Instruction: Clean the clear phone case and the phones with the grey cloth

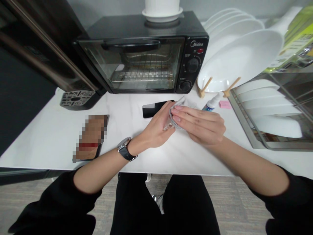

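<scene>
My left hand, with a watch on its wrist, is closed around a small thing above the counter. A shiny, clear-looking bit of that thing shows below the fingers; the rest is hidden. My right hand presses a thin grey cloth against it, fingertips together. Behind my left hand a flat black object, like a phone, lies on the counter. A white spray bottle with a blue label lies just beyond my right hand, beside a small pink piece.
A black toaster oven stands at the back, a white pot on top. White plates lean in a wooden rack at right, near a basket of bowls. A blurred-out flat device lies left, before a machine's drip tray.
</scene>
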Motion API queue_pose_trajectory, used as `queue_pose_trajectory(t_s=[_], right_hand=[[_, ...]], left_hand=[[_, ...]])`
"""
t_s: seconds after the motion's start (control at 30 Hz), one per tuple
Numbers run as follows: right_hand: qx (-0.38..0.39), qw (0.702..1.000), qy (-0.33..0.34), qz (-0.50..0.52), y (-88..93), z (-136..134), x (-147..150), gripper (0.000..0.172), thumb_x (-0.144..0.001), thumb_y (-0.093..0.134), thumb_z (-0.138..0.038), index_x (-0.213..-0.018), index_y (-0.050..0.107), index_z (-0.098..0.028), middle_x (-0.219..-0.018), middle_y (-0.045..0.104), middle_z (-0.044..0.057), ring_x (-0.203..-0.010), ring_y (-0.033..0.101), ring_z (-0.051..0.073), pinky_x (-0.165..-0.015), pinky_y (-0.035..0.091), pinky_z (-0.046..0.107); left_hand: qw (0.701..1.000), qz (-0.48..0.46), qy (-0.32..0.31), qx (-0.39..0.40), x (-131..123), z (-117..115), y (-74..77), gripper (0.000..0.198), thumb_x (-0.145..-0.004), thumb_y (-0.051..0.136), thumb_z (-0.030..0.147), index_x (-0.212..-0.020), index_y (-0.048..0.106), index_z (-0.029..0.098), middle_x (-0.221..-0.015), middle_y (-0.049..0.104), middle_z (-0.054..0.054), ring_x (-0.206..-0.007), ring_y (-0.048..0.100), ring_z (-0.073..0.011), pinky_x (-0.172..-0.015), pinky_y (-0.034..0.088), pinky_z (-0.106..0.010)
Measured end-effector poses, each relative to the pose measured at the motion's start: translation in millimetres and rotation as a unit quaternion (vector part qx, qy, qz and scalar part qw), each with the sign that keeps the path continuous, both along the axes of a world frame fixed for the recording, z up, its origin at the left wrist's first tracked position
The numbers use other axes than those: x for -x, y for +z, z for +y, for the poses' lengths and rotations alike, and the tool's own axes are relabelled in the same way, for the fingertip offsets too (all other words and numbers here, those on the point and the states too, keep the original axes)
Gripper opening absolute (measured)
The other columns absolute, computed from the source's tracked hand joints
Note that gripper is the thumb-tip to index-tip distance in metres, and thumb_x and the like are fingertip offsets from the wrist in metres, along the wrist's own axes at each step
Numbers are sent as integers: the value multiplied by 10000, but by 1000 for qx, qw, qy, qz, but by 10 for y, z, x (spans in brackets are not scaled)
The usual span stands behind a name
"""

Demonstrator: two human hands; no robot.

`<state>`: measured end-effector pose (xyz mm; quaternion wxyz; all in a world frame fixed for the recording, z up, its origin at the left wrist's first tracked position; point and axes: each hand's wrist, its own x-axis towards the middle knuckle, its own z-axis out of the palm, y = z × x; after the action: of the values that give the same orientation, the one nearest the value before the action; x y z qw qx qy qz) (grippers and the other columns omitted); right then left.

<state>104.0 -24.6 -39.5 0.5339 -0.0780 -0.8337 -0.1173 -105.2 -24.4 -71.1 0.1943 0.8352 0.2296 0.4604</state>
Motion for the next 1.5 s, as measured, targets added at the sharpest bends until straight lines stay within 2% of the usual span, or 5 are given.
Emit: queue_pose_trajectory(t_s=[0.27, 0.53, 0.7, 1.03, 1.5], right_hand=[[15, 998, -7, -60, 71, 4, -114, 428, -1120, 637, -208, -1511, 687, -374, -1405, 820, -46, -1300, 796, 214, -1040, 747, 352], [-14, 999, -46, 9, -2, 256, -152, 560, -1088, 645, -117, -1626, 599, -263, -1468, 776, 28, -1314, 789, 231, -1072, 723, 384], [5, 999, -49, 17, -8, 266, -133, 592, -1054, 673, -79, -1615, 621, -263, -1435, 798, 36, -1290, 802, 248, -1077, 721, 382], [61, 997, 23, -51, 69, -199, 24, 542, -1109, 580, -92, -1645, 579, -175, -1473, 774, 70, -1390, 745, 232, -1176, 659, 328], [15, 999, -22, 17, -36, 277, -125, 550, -1041, 663, -32, -1577, 651, -155, -1416, 808, 122, -1321, 792, 260, -1107, 710, 413]], left_hand=[[1000, 7, -15, 17, 17, 43, -20, 638, -1080, 571, 611, -1591, 465, 243, -1485, 637, -145, -1383, 639, -349, -1210, 573, -565], [997, -10, -30, 67, 13, -84, 188, 546, -1026, 574, 300, -1567, 493, 286, -1184, 599, -63, -1047, 581, -230, -1003, 555, -417], [995, -13, -47, 84, 13, -95, 253, 468, -992, 563, 211, -1458, 552, 255, -1211, 622, -72, -1132, 604, -243, -1067, 548, -419], [991, 5, -40, 125, -24, -79, 195, 422, -1065, 526, 634, -1227, 559, 246, -1142, 599, -97, -1101, 625, -302, -1022, 581, -533], [997, -11, -40, 65, 36, -112, 231, 627, -1005, 581, 212, -1616, 471, 298, -1278, 635, -75, -1138, 605, -245, -1051, 560, -422]])
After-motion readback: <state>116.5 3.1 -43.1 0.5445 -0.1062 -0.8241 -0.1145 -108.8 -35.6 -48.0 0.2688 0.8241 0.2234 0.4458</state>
